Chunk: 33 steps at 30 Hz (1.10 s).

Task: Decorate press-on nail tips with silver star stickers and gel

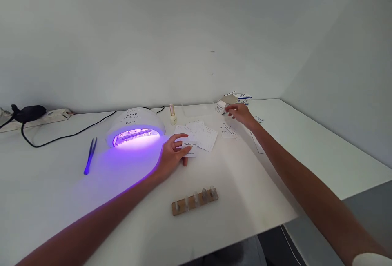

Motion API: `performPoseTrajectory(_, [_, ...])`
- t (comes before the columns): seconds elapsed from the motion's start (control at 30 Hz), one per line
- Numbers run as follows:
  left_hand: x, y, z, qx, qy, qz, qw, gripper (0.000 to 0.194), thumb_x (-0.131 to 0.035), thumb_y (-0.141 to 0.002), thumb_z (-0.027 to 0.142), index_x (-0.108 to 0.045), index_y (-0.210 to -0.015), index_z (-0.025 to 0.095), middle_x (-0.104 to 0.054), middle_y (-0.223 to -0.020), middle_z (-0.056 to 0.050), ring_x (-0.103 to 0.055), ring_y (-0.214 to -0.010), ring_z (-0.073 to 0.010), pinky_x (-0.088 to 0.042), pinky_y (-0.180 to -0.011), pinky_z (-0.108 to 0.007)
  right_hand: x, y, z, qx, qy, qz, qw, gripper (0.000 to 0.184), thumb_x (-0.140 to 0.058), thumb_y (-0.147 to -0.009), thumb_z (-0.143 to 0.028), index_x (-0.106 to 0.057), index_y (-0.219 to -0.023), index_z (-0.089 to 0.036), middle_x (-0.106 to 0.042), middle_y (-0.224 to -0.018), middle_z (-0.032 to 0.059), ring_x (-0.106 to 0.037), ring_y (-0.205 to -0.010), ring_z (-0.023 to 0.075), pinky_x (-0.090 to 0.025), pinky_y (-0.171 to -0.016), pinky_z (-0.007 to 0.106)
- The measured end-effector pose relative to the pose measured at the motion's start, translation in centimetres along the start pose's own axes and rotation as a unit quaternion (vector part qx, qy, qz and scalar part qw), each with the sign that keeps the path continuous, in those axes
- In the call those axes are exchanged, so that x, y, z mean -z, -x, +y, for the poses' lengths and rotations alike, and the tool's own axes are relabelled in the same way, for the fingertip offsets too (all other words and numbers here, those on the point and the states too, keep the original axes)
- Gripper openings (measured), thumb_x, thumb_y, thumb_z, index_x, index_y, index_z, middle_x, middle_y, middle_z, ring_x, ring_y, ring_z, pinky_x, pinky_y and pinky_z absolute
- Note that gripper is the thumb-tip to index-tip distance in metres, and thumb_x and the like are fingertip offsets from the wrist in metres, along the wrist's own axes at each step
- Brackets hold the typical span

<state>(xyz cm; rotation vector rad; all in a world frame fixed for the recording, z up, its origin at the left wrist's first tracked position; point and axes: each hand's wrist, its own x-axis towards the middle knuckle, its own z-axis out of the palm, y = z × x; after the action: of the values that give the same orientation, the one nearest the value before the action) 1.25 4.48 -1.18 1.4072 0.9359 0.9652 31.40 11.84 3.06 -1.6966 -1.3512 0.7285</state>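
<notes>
Between thumb and fingers, my left hand (174,151) grips a white packet printed "Alcohol Pad" (190,150). White sticker sheets with small dark marks (208,137) lie just beyond it. My right hand (240,114) reaches to the back of the table and touches a small white box (221,107) with its flap up; its fingers are bent, and whether they pinch anything there is hidden. Nearer to me lies a wooden strip (195,202) carrying several clear nail tips.
A white nail lamp (134,124) glows purple at left. Blue tweezers (90,156) lie beside it. A polish bottle (173,115) stands near the wall. Further dotted sheets (229,131) lie below my right hand. A power strip (55,116) with a black plug sits far left.
</notes>
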Motion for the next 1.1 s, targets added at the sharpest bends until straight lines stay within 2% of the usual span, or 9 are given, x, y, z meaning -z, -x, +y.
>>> performPoseTrajectory(0.1, [0.0,-0.1,-0.3,-0.003,0.0,-0.005,1.0,0.032,-0.07,-0.076,0.033,-0.055,-0.099,0.016,-0.053,-0.054,0.006,-0.055,-0.038,-0.0112,-0.04,-0.046,-0.023,-2.8,4.1,-2.2,0.058,-0.027,-0.064,0.996,0.018,-0.052,-0.087,-0.02,-0.067,-0.095,-0.015,-0.068,-0.099,0.0073,-0.061,-0.077,0.0125,-0.047,-0.066,0.025])
performPoseTrajectory(0.2, [0.0,-0.1,-0.5,-0.014,0.002,-0.019,1.0,0.027,-0.07,-0.076,0.032,-0.054,-0.089,0.015,-0.057,-0.054,0.004,-0.053,-0.038,-0.0103,-0.04,-0.045,-0.023,-6.3,8.6,-4.0,0.097,-0.05,-0.169,0.98,0.019,-0.055,-0.086,-0.028,-0.069,-0.091,-0.016,-0.069,-0.086,0.0041,-0.06,-0.066,0.0118,-0.044,-0.059,0.024])
performPoseTrajectory(0.3, [-0.1,0.0,-0.4,-0.024,0.0,-0.019,1.0,0.024,-0.07,-0.077,0.031,-0.055,-0.087,0.015,-0.056,-0.051,0.005,-0.052,-0.039,-0.0092,-0.04,-0.045,-0.022,-8.4,11.3,-4.5,0.125,-0.059,-0.211,0.968,0.023,-0.06,-0.083,-0.039,-0.069,-0.08,-0.017,-0.064,-0.07,0.0002,-0.055,-0.063,0.0118,-0.041,-0.061,0.025])
performPoseTrajectory(0.37, [-0.2,0.0,-0.2,-0.027,-0.003,-0.011,1.0,0.023,-0.07,-0.077,0.03,-0.056,-0.086,0.015,-0.056,-0.05,0.005,-0.051,-0.038,-0.0087,-0.039,-0.045,-0.022,-8.6,11.9,-4.1,0.127,-0.071,-0.218,0.965,0.028,-0.058,-0.084,-0.044,-0.066,-0.076,-0.017,-0.059,-0.062,-0.0014,-0.053,-0.061,0.0119,-0.04,-0.061,0.026])
performPoseTrajectory(0.47, [-0.3,0.0,-0.1,-0.028,-0.003,-0.015,0.999,0.023,-0.071,-0.076,0.031,-0.057,-0.084,0.014,-0.06,-0.055,0.002,-0.052,-0.038,-0.0085,-0.04,-0.045,-0.022,-8.1,11.6,-3.2,0.112,-0.095,-0.231,0.962,0.03,-0.059,-0.083,-0.046,-0.062,-0.079,-0.017,-0.06,-0.064,-0.0009,-0.053,-0.058,0.0114,-0.042,-0.06,0.026])
performPoseTrajectory(0.67, [-0.2,-0.2,-0.4,-0.012,-0.003,0.039,0.999,0.025,-0.071,-0.074,0.036,-0.065,-0.079,0.013,-0.06,-0.058,0.001,-0.049,-0.035,-0.0083,-0.037,-0.037,-0.022,-7.7,11.4,-2.1,0.084,-0.1,-0.325,0.937,0.028,-0.069,-0.076,-0.043,-0.06,-0.073,-0.017,-0.064,-0.064,0.0006,-0.056,-0.054,0.0114,-0.046,-0.056,0.026])
performPoseTrajectory(0.77, [-0.2,-0.1,-0.5,-0.014,-0.012,0.044,0.999,0.023,-0.07,-0.076,0.036,-0.068,-0.076,0.013,-0.059,-0.056,0.001,-0.046,-0.037,-0.0058,-0.035,-0.036,-0.019,-7.6,11.8,-2.2,0.089,-0.094,-0.335,0.933,0.024,-0.069,-0.076,-0.041,-0.061,-0.075,-0.018,-0.063,-0.064,-0.0007,-0.055,-0.055,0.0106,-0.044,-0.054,0.024])
performPoseTrajectory(0.9, [-0.4,0.3,-0.2,-0.037,-0.047,0.027,0.998,0.019,-0.073,-0.073,0.033,-0.069,-0.073,0.014,-0.063,-0.064,0.0,-0.052,-0.052,-0.0051,-0.041,-0.045,-0.015,-7.4,12.2,-2.9,0.1,-0.098,-0.324,0.936,0.022,-0.066,-0.081,-0.04,-0.061,-0.079,-0.019,-0.062,-0.065,-0.0019,-0.053,-0.054,0.0095,-0.042,-0.053,0.024])
performPoseTrajectory(1.1, [-0.2,0.3,0.2,-0.007,-0.032,-0.037,0.999,0.028,-0.065,-0.079,0.041,-0.068,-0.076,0.013,-0.059,-0.06,0.0,-0.049,-0.048,-0.0075,-0.039,-0.037,-0.017,-7.8,12.5,-3.2,0.078,-0.183,-0.322,0.926,0.026,-0.065,-0.081,-0.042,-0.061,-0.08,-0.016,-0.062,-0.066,-0.0003,-0.057,-0.055,0.0109,-0.046,-0.057,0.027])
